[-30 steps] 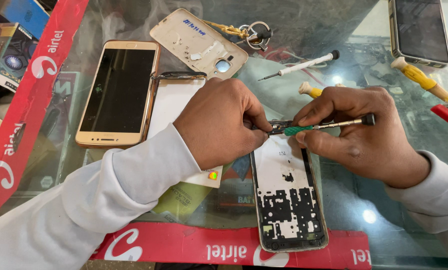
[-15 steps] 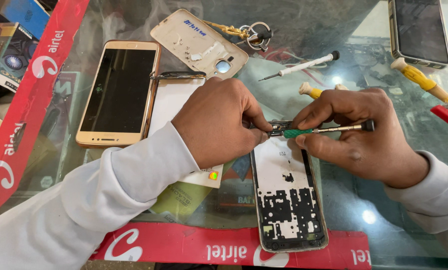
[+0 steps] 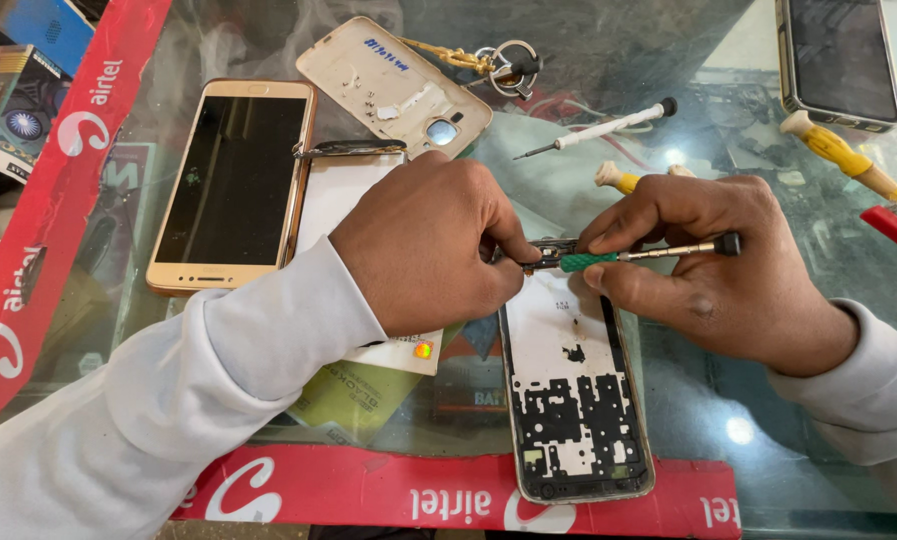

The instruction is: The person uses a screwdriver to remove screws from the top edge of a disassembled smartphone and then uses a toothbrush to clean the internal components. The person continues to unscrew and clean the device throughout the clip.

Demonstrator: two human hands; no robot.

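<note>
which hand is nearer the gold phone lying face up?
Left. The left hand lies just right of the gold phone; the right hand is farther right, beyond the open phone frame.

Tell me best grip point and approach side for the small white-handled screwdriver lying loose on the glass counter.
Grip the small white-handled screwdriver at the middle of its white handle, coming straight down from above. It lies flat and slanted on the glass counter, black cap up-right, thin metal tip down-left; the handle is its thickest part, with bare glass on both sides for fingers.
</note>
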